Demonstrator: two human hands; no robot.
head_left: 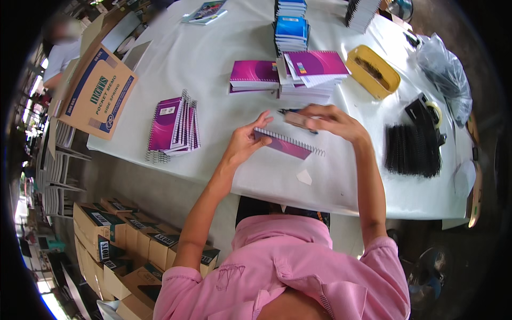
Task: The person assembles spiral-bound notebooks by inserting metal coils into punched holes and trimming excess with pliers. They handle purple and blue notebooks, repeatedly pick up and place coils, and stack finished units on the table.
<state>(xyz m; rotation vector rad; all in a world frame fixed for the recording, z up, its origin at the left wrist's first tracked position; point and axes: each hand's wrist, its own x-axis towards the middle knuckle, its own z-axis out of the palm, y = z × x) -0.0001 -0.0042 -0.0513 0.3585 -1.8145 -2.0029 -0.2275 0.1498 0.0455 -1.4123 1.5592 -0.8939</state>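
Note:
My left hand (246,140) grips a purple spiral notebook (285,146) by its left end, thumb on the cover. The wire coil runs along its upper edge, and a loose length sticks out past the right end. Just above and to the right, my right hand (338,121) has its fingers curled at a small tan and dark object (296,119), blurred and partly hidden, whose kind I cannot make out. A small white paper scrap (304,177) lies below the notebook. Purple covers and pages (314,64) are stacked ahead; coiled notebooks (173,125) lie fanned in a pile at left.
A yellow tray (392,72) holds dark wire pieces. Many black coils (410,149) lie at right near a tape roll (434,113) and a clear plastic bag (445,69). Blue notebooks (291,33) stand stacked at the back. A carton (98,93) sits at left; more cartons (133,229) fill the floor below.

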